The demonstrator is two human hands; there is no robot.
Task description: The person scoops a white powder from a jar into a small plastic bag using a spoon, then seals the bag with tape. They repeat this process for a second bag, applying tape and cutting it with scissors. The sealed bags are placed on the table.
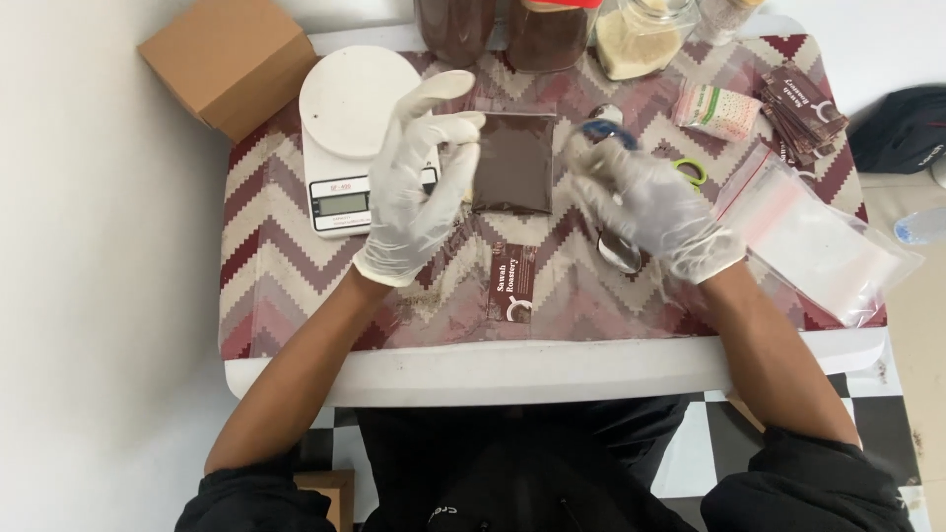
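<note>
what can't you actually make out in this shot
- Head view, top edge: the jars are cut off, so lids and full height are unseen.
- Right hand is motion-blurred; its grip on the clear bag of dark powder cannot be judged.
- The spoon lies partly under that hand.
- The scale display is too small to read, and the left hand covers its right side.

The far edge of the surface (296,286) is walled off by a row of jars (552,30). The left approach is blocked by a white scale (355,128) and a cardboard box (232,59), the right by stacked clear bags (818,241) and dark labels (803,103). Open room is left along the near edge, broken only by one dark label (512,283).
</note>
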